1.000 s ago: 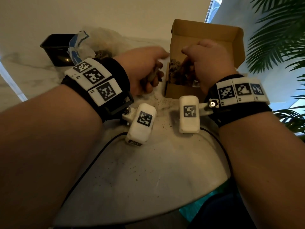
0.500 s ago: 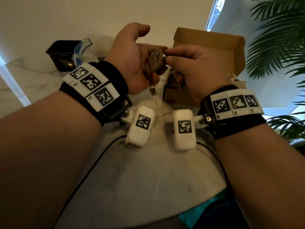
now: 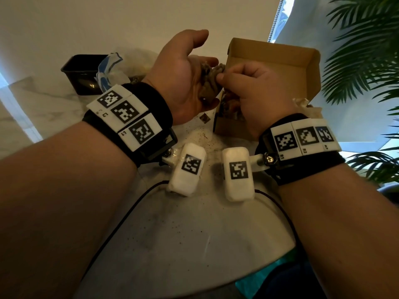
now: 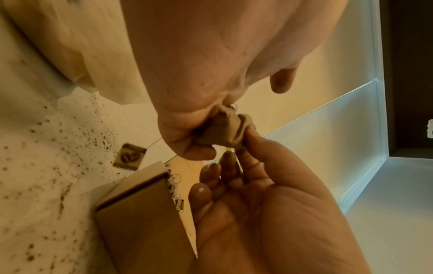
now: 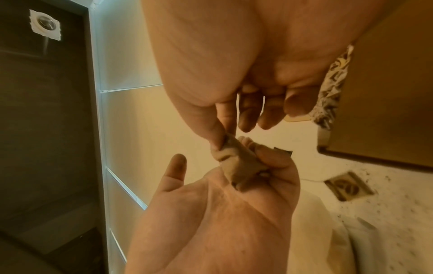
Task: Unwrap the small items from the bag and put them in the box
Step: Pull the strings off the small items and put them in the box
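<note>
A crumpled brown small item [image 3: 210, 83] sits in the curled fingers of my left hand [image 3: 187, 80], palm up, thumb spread away. My right hand [image 3: 248, 87] pinches the item's upper end between thumb and forefinger. The right wrist view shows that pinch on the item [image 5: 239, 161]; the left wrist view shows the item [image 4: 222, 131] between both hands. A thin thread runs from it to a small square tag [image 3: 204, 118] on the table. Just behind the hands, to the right, stands the open cardboard box [image 3: 280, 67], with several patterned pieces inside. The clear bag [image 3: 112, 70] lies back left.
A black tray [image 3: 82, 72] stands behind the bag. Dark crumbs [image 3: 200, 137] are scattered over the marble table [image 3: 172, 244] in front of the box. Crumpled paper [image 3: 306, 106] lies beside the box's right wall. Palm leaves [image 3: 367, 61] hang at the right.
Both hands rose from the front of the box. My left hand turned palm up with the item in it, and my right hand took its top in a pinch.
</note>
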Available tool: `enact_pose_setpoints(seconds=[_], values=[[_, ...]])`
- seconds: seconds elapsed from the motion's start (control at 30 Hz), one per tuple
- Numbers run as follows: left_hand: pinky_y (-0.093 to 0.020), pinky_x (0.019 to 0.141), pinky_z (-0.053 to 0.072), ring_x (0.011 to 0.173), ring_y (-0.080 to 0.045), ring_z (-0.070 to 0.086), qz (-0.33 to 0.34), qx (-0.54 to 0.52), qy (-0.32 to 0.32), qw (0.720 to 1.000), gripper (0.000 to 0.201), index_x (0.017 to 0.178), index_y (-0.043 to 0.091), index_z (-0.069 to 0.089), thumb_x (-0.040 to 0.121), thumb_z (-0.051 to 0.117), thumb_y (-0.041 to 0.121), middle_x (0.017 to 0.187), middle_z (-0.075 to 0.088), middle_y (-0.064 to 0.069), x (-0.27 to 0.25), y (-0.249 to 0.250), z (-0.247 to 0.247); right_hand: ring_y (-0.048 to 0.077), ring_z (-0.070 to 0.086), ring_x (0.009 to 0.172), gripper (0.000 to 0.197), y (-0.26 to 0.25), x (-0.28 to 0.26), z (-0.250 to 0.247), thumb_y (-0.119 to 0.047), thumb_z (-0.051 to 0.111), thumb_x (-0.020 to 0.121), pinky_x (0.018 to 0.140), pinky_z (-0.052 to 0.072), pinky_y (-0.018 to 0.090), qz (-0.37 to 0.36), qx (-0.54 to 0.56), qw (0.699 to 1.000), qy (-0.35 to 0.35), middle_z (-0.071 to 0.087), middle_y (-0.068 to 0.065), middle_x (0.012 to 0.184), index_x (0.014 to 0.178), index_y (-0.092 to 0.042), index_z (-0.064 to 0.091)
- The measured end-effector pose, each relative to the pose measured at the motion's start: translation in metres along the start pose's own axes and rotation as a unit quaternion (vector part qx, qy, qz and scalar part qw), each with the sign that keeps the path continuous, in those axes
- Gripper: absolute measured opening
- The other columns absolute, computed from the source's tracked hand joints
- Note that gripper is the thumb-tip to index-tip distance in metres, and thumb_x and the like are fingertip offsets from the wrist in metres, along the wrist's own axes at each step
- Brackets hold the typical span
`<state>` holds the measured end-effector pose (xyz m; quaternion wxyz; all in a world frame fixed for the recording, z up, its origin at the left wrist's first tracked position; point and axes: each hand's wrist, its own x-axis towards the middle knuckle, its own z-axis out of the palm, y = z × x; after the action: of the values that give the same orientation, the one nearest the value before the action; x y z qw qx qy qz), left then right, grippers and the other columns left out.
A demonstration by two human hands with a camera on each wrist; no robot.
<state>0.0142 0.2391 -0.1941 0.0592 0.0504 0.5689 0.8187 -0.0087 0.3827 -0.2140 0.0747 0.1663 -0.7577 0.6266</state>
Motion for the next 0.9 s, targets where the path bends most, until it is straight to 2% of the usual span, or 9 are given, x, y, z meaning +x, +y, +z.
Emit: enact_pose_setpoints(seconds=[0.1,0.17,0.3,0.43,0.53,0.63,0.77,0.83,0.9], values=[[-0.036,0.075,0.048,0.087,-0.021,0.052,0.003,0.028,0.056,0.998,0.061,0.127,0.003,0.054,0.097,0.038,0.053,0.102,0.052,-0.008,0.0051,-0.0002,-0.0043,0.028,0.069,0.080,0.013,-0.0002,0.0023,-0.0016,-0.017,0.066,0.090,0.075,0.058,0.046,0.032,0.106,0.994,-0.006,0.072,0.008,0.087,0.077,-0.021,0.065],[-0.037,0.076,0.047,0.097,-0.024,0.046,-0.004,0.028,0.067,0.997,0.057,0.128,0.003,0.055,0.098,0.040,0.050,0.109,0.045,-0.010,0.0065,-0.0008,-0.0056,0.030,0.068,0.080,0.009,0.0010,0.0042,-0.0010,-0.016,0.064,0.088,0.075,0.059,0.050,0.057,0.151,0.987,-0.012,0.070,0.010,0.085,0.080,-0.017,0.065],[-0.039,0.076,0.046,0.091,-0.026,0.051,-0.014,-0.013,0.045,0.999,0.056,0.132,-0.001,0.049,0.099,0.041,0.044,0.110,0.043,-0.014,0.0055,-0.0027,-0.0032,0.033,0.064,0.079,0.004,0.0032,0.0033,0.0033,-0.016,0.070,0.084,0.079,0.057,0.053,0.051,0.130,0.990,-0.033,0.069,0.014,0.087,0.086,-0.014,0.068],[-0.034,0.070,0.046,0.077,-0.019,0.050,0.006,-0.030,0.042,0.999,0.054,0.130,-0.002,0.051,0.099,0.040,0.041,0.103,0.044,-0.010,0.0046,-0.0017,-0.0017,0.023,0.070,0.074,0.015,0.0039,0.0035,-0.0009,-0.005,0.074,0.085,0.062,0.058,0.036,0.044,0.118,0.991,-0.044,0.072,0.005,0.085,0.095,-0.014,0.066],[-0.029,0.061,0.044,0.075,-0.017,0.044,0.028,-0.044,0.058,0.997,0.049,0.125,0.000,0.055,0.098,0.043,0.040,0.099,0.038,-0.008,0.0043,0.0011,-0.0025,0.022,0.068,0.071,0.024,0.0053,0.0035,-0.0029,-0.007,0.077,0.080,0.061,0.053,0.032,0.037,0.069,0.995,-0.058,0.072,0.012,0.094,0.098,-0.018,0.067],[-0.032,0.065,0.045,0.079,-0.018,0.044,0.036,-0.042,0.068,0.996,0.051,0.130,0.000,0.055,0.098,0.044,0.039,0.098,0.040,-0.007,0.0071,0.0020,-0.0044,0.018,0.060,0.058,0.018,0.0042,0.0017,-0.0028,-0.001,0.071,0.086,0.059,0.053,0.033,0.038,0.058,0.995,-0.065,0.070,0.012,0.081,0.097,-0.014,0.067],[-0.030,0.062,0.050,0.072,-0.015,0.047,0.023,-0.032,0.073,0.997,0.029,0.108,0.007,0.057,0.098,0.048,0.033,0.089,0.045,-0.004,0.0099,0.0020,-0.0065,0.027,0.056,0.071,0.016,0.0023,0.0024,-0.0019,0.002,0.062,0.092,0.065,0.050,0.036,0.047,0.059,0.995,-0.060,0.066,0.013,0.081,0.093,-0.013,0.070],[-0.029,0.061,0.050,0.069,-0.016,0.048,0.025,-0.030,0.081,0.996,0.023,0.104,0.008,0.057,0.097,0.051,0.029,0.086,0.048,-0.004,0.0107,0.0020,-0.0075,0.023,0.060,0.072,0.019,0.0017,0.0017,-0.0019,-0.001,0.058,0.095,0.068,0.054,0.034,0.054,0.038,0.996,-0.064,0.069,0.008,0.079,0.091,-0.014,0.071],[-0.028,0.061,0.050,0.068,-0.016,0.049,0.032,-0.030,0.085,0.995,0.021,0.105,0.007,0.056,0.096,0.052,0.025,0.085,0.048,-0.004,0.0110,0.0020,-0.0080,0.016,0.061,0.065,0.021,0.0020,0.0009,-0.0029,-0.005,0.055,0.098,0.062,0.054,0.030,0.059,0.015,0.996,-0.062,0.068,0.004,0.074,0.089,-0.015,0.071]])
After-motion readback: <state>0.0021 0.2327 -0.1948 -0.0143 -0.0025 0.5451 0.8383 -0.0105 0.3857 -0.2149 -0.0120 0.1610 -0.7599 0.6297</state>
